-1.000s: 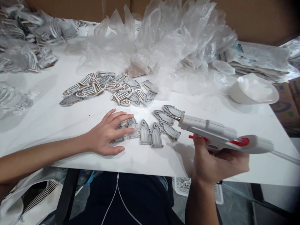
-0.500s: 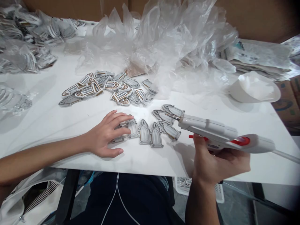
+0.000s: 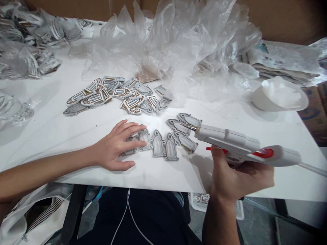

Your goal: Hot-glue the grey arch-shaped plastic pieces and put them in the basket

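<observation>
Glue gun (image 3: pixel 227 137), gripped in the right hand (image 3: pixel 240 178), has its long axis running left to right, nozzle (image 3: pixel 190 127) pointing left over the right end of the near arched pieces (image 3: pixel 170 148); the left hand (image 3: pixel 116 146), open and splayed, covers their left end.

worktop (image 3: pixel 158 173): row of pieces (image 3: pixel 158 146) near front edge | left hand (image 3: pixel 114 146) over row's left end | glue gun (image 3: pixel 227 139) in right hand (image 3: pixel 235 180), right of row, nozzle over right-end pieces | heap of pieces (image 3: pixel 131 102) behind row | plastic bags (image 3: pixel 184 44) behind heap | bowl (image 3: pixel 263 102) back right | basket (image 3: pixel 239 210) below worktop
</observation>
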{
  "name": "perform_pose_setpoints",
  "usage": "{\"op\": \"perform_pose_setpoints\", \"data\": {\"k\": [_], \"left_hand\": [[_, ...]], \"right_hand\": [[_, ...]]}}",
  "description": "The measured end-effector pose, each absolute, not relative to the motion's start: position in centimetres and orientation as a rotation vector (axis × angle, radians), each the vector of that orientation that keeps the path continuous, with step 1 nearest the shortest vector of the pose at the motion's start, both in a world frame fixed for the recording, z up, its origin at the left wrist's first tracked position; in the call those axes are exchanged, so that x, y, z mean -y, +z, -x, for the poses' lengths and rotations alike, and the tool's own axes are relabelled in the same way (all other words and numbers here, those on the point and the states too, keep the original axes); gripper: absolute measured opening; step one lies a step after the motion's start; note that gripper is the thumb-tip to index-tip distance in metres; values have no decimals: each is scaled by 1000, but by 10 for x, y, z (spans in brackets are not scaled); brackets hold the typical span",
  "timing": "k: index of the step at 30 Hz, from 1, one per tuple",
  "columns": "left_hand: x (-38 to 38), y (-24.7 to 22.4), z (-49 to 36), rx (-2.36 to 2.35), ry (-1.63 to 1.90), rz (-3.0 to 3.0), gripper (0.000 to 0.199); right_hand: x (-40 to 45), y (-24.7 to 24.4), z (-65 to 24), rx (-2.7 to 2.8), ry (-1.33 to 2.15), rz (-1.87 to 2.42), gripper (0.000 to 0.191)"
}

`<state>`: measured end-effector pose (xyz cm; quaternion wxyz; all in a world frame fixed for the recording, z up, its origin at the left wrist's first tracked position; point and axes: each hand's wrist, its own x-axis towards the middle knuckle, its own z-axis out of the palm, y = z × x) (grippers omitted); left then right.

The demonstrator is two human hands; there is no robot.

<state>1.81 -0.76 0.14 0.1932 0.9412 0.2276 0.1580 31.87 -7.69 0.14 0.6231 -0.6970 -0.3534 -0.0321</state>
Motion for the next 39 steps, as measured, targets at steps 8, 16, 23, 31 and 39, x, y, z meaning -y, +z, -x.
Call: {"op": "perform_pose_setpoints", "data": {"k": [8,16,23,31,39], "left_hand": [[8,0,-17,-572,587,-2681,37],[8,-1,-19,-558,627,-2715,31],[7,-2,-17,-532,609,-2803,36],[5,-1,-16,-523,587,-2842,39],[5,-2,-15,-515,570,-2854,40]], "right_hand": [[78,-1,-319,826,-56,1609,39],[79,-2,-321,865,-56,1556,38],[79,-4,-324,891,-87,1566,37],[78,-3,-322,882,-76,1571,37],[79,-3,-322,905,-89,1592,34]]}}
